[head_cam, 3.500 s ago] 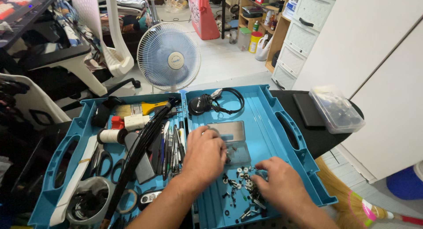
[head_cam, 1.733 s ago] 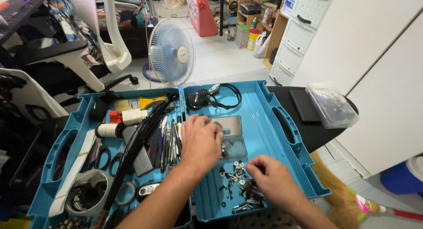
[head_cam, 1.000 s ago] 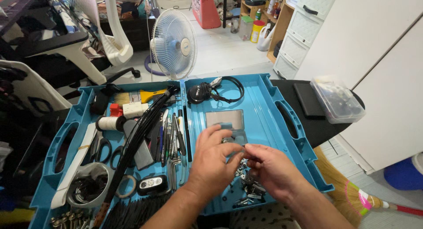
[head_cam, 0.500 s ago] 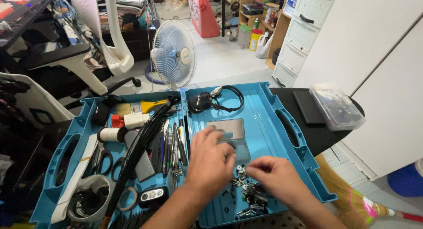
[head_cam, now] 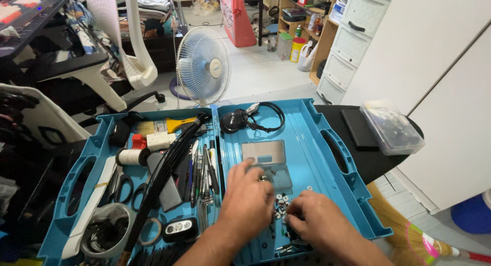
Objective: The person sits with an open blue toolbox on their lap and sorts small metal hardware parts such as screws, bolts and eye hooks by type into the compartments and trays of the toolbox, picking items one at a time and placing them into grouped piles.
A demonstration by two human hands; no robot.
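Note:
A blue plastic tool case (head_cam: 312,128) lies opened flat in front of me. In its right half sits a heap of small screws and metal bits (head_cam: 281,202). My left hand (head_cam: 248,199) rests palm down on the case floor beside the heap, fingers spread toward a small clear box (head_cam: 267,161). Fingers curled, my right hand (head_cam: 317,225) pinches among the screws at the heap's near edge; what it grips is too small to tell. Black headphones (head_cam: 250,117) lie at the far end of that half.
The left half holds pens and screwdrivers (head_cam: 202,169), a black cable bundle (head_cam: 163,169), scissors (head_cam: 120,186), tape rolls (head_cam: 102,235) and a paintbrush (head_cam: 163,125). A clear lidded box (head_cam: 391,127) sits on a black stand at right. A standing fan (head_cam: 203,66) is beyond the case.
Both hands have kept shifting over the screw heap. My left hand slid nearer and flattened beside it; my right hand moved in close to the left, fingers now in the screws.

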